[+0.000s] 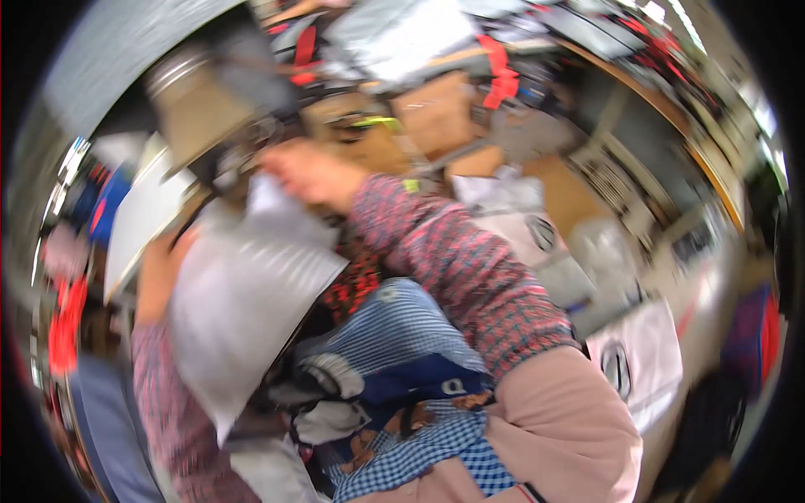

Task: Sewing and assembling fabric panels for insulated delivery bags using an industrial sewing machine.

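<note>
A large pale, glossy piece of material (239,310) hangs in front of me, blurred, under a beige machine head (193,101) that looks like a sewing machine. My left hand (163,268) is at its left edge, fingers mostly hidden behind it. My right hand (310,172) is beside the machine's metal lower parts (239,163), at the top of the material, with fingers bent and smeared by motion; whether it grips the material I cannot tell. A white board (151,205) stands left of the machine.
Brown cardboard pieces (432,113) and red strips (499,75) lie across the back. At the right are pale pink printed pieces (637,352), a clear plastic bag (604,260) and a shelf edge (717,184). A blue-grey panel (101,427) is at the lower left.
</note>
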Demonstrator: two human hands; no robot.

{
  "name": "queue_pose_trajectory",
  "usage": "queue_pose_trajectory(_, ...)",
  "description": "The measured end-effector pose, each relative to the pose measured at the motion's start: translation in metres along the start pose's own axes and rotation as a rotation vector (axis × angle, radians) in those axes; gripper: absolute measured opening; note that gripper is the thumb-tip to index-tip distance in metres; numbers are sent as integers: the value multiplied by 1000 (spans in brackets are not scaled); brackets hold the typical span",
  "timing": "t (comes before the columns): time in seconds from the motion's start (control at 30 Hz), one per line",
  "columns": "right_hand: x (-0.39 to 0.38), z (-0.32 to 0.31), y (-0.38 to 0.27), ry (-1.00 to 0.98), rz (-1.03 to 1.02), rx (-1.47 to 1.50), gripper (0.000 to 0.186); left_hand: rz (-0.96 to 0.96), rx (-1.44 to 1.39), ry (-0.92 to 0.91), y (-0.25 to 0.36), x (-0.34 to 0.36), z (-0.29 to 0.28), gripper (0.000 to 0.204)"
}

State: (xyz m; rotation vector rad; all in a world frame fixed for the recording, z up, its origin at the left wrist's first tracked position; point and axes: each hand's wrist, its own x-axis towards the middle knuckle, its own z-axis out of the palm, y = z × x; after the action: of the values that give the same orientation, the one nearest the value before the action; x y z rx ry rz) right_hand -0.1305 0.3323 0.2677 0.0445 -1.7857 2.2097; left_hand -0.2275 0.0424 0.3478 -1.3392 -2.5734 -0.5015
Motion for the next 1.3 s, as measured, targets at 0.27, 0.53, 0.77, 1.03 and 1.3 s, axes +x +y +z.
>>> queue_pose_trajectory(0.27,-154,-71,-53,202,-83,17,35,121,176,67,133,-72,-63,36)
queue_pose_trajectory(0.53,-261,-77,-114,25,-562,-542,50,250,238,123,252,-53,-92,42)
queue_pose_trajectory(0.77,-360,-123,-92,11,-631,-615,37,332,-201,83,329,-54,-34,37)
queue_pose_trajectory(1.03,-429,-150,-50,137,-552,-568,29,357,-365,-287,388,-117,67,24)
queue_pose_trajectory(1.3,-477,-165,30,267,-554,-81,30,437,-196,-609,327,-155,63,44)
